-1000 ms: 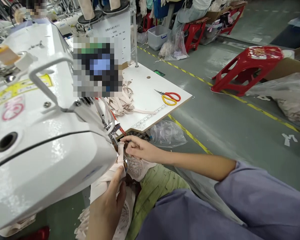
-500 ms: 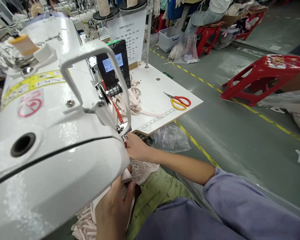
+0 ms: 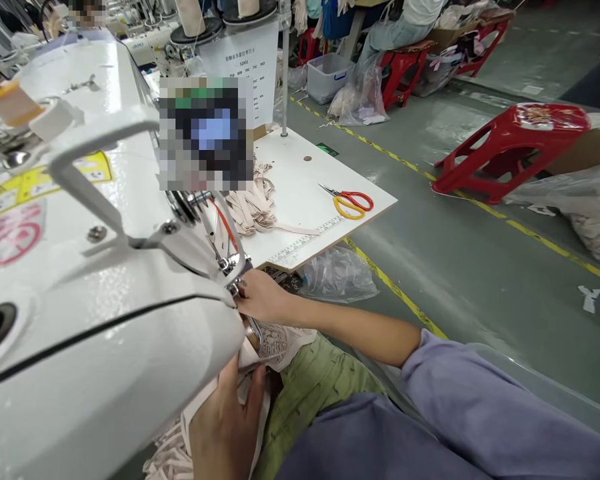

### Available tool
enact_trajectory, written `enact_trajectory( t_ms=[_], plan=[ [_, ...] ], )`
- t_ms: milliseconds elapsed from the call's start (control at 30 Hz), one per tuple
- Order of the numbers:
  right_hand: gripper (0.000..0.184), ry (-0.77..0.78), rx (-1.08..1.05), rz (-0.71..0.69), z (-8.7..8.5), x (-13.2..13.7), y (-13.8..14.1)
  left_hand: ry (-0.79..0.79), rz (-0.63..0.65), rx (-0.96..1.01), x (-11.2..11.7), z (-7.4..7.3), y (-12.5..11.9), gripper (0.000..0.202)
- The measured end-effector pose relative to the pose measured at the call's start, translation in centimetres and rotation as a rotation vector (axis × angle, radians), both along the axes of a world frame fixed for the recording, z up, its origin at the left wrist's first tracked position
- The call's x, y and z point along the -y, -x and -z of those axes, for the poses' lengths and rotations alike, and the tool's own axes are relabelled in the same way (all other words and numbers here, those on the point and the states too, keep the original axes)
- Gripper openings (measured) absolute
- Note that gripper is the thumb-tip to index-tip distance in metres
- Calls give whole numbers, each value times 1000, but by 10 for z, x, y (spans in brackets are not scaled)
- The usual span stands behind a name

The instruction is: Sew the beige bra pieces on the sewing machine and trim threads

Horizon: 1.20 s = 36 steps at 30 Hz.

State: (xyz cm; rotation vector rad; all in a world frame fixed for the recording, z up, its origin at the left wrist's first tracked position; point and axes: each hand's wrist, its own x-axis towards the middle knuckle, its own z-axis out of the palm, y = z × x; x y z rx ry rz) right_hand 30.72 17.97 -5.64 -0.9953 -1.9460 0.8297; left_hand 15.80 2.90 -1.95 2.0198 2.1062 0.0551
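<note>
A white sewing machine [image 3: 130,293] fills the left side, its head hiding part of the work. My left hand [image 3: 227,417] is low in front of the machine, closed on a pale pink lace garment piece [image 3: 275,347], with its fingertips partly behind the machine head. Beside the needle area, my right hand [image 3: 265,299] reaches in from the right; its fingers are hidden by the machine, so what they grip does not show. The lace hangs just below the right wrist, over green patterned cloth [image 3: 320,373] on my lap.
Scissors [image 3: 353,203] with red and yellow handles lie on the white tabletop [image 3: 300,167], near a heap of pale straps [image 3: 253,207]. More pale strips [image 3: 170,453] hang below the machine. A red stool [image 3: 520,147] stands on the floor at right; a seated person [image 3: 403,30] is behind.
The view has shifted slightly, so the machine appears farther left. Both hands stay at almost the same places by the lace piece. The control panel is now blurred out.
</note>
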Motion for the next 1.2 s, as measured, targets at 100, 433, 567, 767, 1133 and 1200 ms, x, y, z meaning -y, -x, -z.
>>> enact_trajectory(
  t_ms=[100,433,567,767,1133,1200],
  plan=[
    [26,-23,-15,5,0,0,1,38,-19,15,-1,-5,-4,56],
    [33,-16,-208,-45,-2,-2,-6,-62,35,37,-2,-2,-11,63],
    [25,30,-255,-24,-6,3,-7,-92,15,30,-1,0,-7,61],
    [31,235,-498,40,0,17,-13,-64,14,52,0,0,-9,62],
    [36,541,-514,-16,12,65,-33,-94,-147,132,7,-8,-15,79],
    [38,555,-521,-30,10,72,-36,-135,-147,132,9,-5,-18,87]
  ],
)
